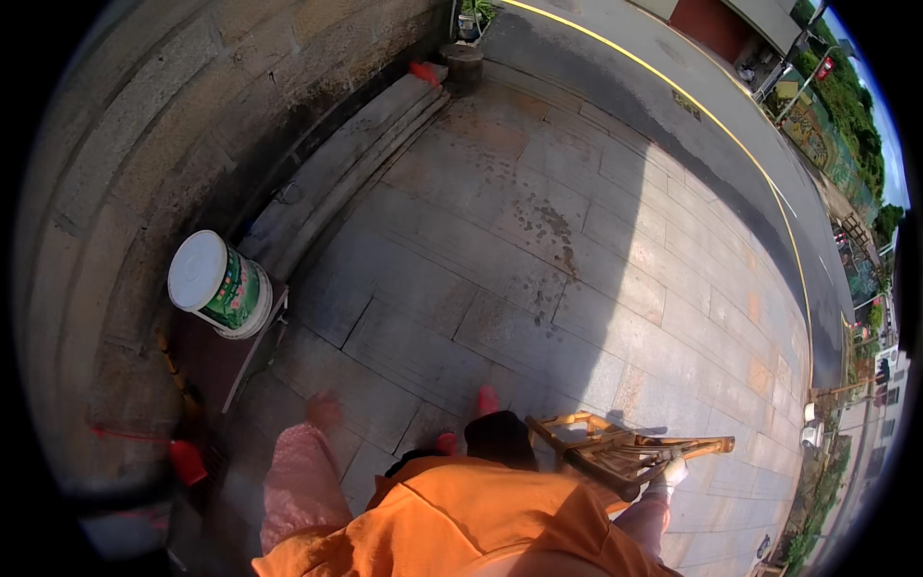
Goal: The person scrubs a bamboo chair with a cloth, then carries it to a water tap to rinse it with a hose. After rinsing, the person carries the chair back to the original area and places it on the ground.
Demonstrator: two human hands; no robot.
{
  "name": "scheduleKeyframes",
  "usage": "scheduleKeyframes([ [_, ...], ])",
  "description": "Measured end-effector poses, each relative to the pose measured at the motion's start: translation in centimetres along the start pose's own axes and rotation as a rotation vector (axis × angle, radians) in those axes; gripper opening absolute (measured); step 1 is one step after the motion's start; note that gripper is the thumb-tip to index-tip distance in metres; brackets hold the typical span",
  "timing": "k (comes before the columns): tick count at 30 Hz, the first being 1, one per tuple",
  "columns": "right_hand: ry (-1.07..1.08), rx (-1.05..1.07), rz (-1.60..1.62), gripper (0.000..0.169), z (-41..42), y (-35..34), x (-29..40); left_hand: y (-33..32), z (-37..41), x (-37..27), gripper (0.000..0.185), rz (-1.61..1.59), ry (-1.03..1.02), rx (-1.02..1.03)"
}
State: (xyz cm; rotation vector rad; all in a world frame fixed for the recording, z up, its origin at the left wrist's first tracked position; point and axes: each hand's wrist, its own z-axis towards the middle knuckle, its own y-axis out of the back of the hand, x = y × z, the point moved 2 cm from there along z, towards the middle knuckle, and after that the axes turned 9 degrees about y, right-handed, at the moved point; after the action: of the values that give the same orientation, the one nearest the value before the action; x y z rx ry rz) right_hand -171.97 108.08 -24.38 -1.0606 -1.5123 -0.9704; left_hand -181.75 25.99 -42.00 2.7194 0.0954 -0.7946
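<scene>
My right hand (673, 473) grips the frame of a bamboo chair (598, 451), which is tilted beside my right leg. The hand looks very bright, in sunlight. My left hand (324, 408) hangs low in front of a pink patterned sleeve (301, 469). It is blurred, with no object visible in it; I cannot make out its fingers. Orange clothing (461, 512) covers my body. Beneath it show dark trousers (501, 436) and pink footwear (487, 399) on the stone paving.
A lidded white and green bucket (234, 288) stands on a low brown surface (209, 353) at left. Long stone slabs (346, 159) line the stone wall (159, 108). A red scoop-like object (187, 461) is at lower left. The road (613, 72) curves beyond the paving (447, 252).
</scene>
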Motion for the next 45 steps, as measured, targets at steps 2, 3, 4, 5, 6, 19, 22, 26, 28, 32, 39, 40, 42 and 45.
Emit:
scheduleKeyframes([
  [2, -0.014, -0.095, 0.042, 0.011, 3.1, -7.2, -3.0, 0.5, 7.2, -6.5, 0.028, -0.166, -0.193, 0.105],
  [3, -0.038, -0.130, 0.004, 0.011, 4.4, -10.6, -4.7, 1.2, 9.9, -8.9, 0.027, -0.229, -0.236, 0.143],
  [4, -0.041, -0.179, -0.044, 0.011, 4.8, -14.3, -4.9, -0.2, 11.6, -10.9, 0.026, -0.196, -0.209, 0.080],
  [5, -0.030, -0.229, -0.097, 0.012, 6.7, -17.7, -3.6, -1.8, 13.2, -13.5, 0.024, -0.160, -0.179, 0.027],
  [6, -0.064, -0.441, -0.203, 0.014, 11.1, -19.0, -5.0, -4.5, 15.4, -16.1, 0.023, -0.134, -0.151, -0.002],
  [19, -0.032, -0.352, -0.306, 0.006, 27.3, -53.0, -3.9, -12.1, 35.0, -35.5, 0.040, 0.185, 0.655, -0.077],
  [22, -0.083, -0.236, -0.201, 0.005, 31.5, -62.4, -4.5, -12.2, 47.2, -50.0, 0.044, 0.141, 0.474, -0.101],
  [26, 0.111, -0.114, -0.360, 0.009, 38.6, -74.1, -1.2, -24.4, 55.2, -76.9, 0.043, 0.510, -0.448, -0.002],
  [28, 0.223, -0.108, -0.528, 0.014, 42.2, -76.5, 2.0, -36.4, 56.4, -91.3, 0.043, 0.375, -0.303, 0.105],
  [32, 0.098, -0.046, -0.145, 0.017, 45.4, -99.2, 5.0, -36.8, 64.7, -96.9, 0.041, 0.034, -0.213, 0.077],
  [39, 0.226, 0.191, -0.204, 0.028, 54.0, -130.1, 10.9, -39.2, 69.4, -96.9, 0.045, 0.192, 0.402, 0.025],
  [40, 0.244, 0.215, -0.208, 0.029, 55.2, -134.6, 11.9, -39.2, 69.7, -96.5, 0.044, 0.146, 0.477, 0.001],
  [42, 0.239, 0.262, -0.108, 0.023, 57.0, -144.6, 13.2, -38.3, 70.2, -95.4, 0.040, 0.086, 0.592, -0.043],
  [45, 0.298, 0.365, -0.166, 0.023, 60.9, -158.3, 13.5, -38.2, 77.2, -99.0, 0.030, 0.006, 0.614, -0.062],
])
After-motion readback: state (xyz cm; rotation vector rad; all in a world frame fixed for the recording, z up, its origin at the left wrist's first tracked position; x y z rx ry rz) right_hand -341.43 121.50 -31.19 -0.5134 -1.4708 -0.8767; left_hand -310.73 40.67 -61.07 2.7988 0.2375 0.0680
